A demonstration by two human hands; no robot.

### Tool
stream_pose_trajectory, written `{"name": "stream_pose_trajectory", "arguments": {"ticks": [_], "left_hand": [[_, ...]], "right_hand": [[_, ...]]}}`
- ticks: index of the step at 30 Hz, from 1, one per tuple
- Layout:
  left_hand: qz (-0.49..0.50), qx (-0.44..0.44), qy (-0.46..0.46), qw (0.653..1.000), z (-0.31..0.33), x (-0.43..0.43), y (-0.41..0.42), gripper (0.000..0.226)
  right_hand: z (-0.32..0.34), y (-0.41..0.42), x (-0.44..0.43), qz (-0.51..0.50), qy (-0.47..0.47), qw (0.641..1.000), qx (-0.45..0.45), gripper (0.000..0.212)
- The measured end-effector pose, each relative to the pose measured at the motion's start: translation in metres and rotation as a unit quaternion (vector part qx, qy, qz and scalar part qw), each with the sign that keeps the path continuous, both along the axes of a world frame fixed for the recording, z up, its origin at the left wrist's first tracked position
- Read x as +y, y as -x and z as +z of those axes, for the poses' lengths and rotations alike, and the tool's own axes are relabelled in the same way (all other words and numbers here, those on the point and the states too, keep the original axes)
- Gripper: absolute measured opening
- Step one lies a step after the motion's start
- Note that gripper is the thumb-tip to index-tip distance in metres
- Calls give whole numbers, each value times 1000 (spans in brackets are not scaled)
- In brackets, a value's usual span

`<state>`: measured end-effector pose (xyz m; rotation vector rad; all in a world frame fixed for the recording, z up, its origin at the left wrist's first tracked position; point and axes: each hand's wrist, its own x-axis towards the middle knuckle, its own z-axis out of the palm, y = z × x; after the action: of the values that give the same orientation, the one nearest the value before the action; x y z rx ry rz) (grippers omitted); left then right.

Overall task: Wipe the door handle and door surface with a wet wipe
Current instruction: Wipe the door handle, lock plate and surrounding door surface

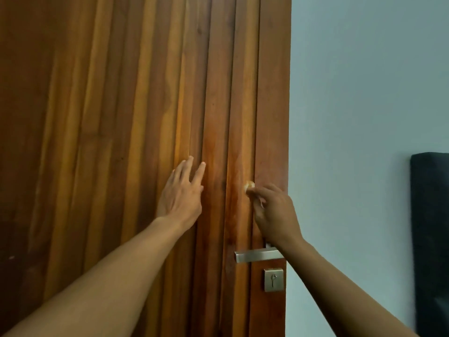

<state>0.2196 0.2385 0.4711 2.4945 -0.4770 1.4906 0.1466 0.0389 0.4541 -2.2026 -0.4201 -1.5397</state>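
Observation:
A brown wooden door point(136, 98) with vertical slats fills the left and middle of the head view. My left hand point(181, 198) lies flat against the slats with straight fingers pointing up. My right hand point(273, 212) pinches a small bunched wet wipe point(248, 185) and presses it to the door near its right edge, above the handle. The silver lever door handle point(257, 255) sits just below my right wrist. A square metal keyhole plate point(273, 280) is under the lever.
The door's right edge point(288, 117) stands free beside a pale grey-blue wall point(364, 105). A dark padded panel point(430, 239) rises at the far right, lower half.

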Motion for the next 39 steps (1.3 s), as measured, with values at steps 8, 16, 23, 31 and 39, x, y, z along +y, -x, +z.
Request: {"name": "stream_pose_trajectory", "arguments": {"ticks": [8,16,23,31,39], "left_hand": [[25,13,-37,999,14,8,-17,66],[-39,17,-17,999,12,11,-21,59],[-45,9,-16,999,8,12,-22,60],[-32,32,-19,999,10,9,-15,72],[2,43,-31,999,10,7,-10,94]], "right_hand": [[102,-52,18,-84,119,988,-42,26],[147,-78,13,-152,182,968,-82,19],[127,-78,8,-157,247,952,-92,21],[90,-79,3,-144,279,946,-78,27],[53,-78,1,-135,309,939,-60,24]]}}
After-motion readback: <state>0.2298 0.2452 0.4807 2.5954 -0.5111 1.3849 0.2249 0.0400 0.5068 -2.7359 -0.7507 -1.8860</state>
